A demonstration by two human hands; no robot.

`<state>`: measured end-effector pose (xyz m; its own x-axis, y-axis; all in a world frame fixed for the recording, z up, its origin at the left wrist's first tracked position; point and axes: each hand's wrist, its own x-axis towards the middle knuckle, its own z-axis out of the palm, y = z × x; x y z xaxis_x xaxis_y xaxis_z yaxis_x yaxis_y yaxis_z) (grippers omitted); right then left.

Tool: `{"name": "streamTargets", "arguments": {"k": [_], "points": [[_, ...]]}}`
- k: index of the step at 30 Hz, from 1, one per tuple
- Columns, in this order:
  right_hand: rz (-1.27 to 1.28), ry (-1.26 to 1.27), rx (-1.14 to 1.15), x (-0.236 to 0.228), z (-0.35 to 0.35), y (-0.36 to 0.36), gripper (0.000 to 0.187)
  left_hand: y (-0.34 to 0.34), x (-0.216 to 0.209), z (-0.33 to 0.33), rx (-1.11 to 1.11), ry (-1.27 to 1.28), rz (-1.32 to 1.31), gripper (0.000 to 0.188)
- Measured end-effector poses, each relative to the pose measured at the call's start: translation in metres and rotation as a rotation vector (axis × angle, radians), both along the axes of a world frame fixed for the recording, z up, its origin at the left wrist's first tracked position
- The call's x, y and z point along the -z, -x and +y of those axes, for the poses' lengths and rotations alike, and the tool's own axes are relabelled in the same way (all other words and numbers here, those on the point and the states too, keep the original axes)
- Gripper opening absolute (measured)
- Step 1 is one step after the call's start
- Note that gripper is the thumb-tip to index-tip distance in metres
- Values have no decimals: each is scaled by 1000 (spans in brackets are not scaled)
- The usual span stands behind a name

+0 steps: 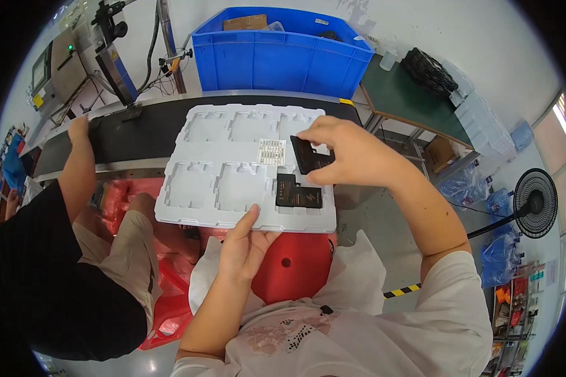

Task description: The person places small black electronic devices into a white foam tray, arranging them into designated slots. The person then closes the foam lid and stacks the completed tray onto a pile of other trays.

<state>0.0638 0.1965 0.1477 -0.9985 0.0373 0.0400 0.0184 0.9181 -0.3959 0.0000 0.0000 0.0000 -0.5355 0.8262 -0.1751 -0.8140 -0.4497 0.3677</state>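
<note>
Over the right side of a white tray (192,154), the right hand (344,151) pinches a tilted black battery (301,156) between its thumb and bent fingers. At the near edge, the half-open left hand (241,244) holds the tray, thumb on top and fingers partly hidden beneath, while an L-shaped battery (297,195) lies in the tray's near right part, close to a printed label (271,152).

I record a white moulded tray (210,152), pocketed in two rows of three. A black L-shaped battery (295,197) lies flat in its near right pocket; a second black battery (304,156) is held tilted over the tray's right side.
</note>
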Motion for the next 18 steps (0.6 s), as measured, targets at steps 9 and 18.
{"name": "streamTargets", "arguments": {"k": [9, 18], "points": [[34, -189, -151, 10, -104, 21, 59, -32, -24, -47, 31, -8, 111, 39], [781, 144, 504, 27, -90, -95, 47, -44, -50, -87, -27, 42, 190, 39]]}}
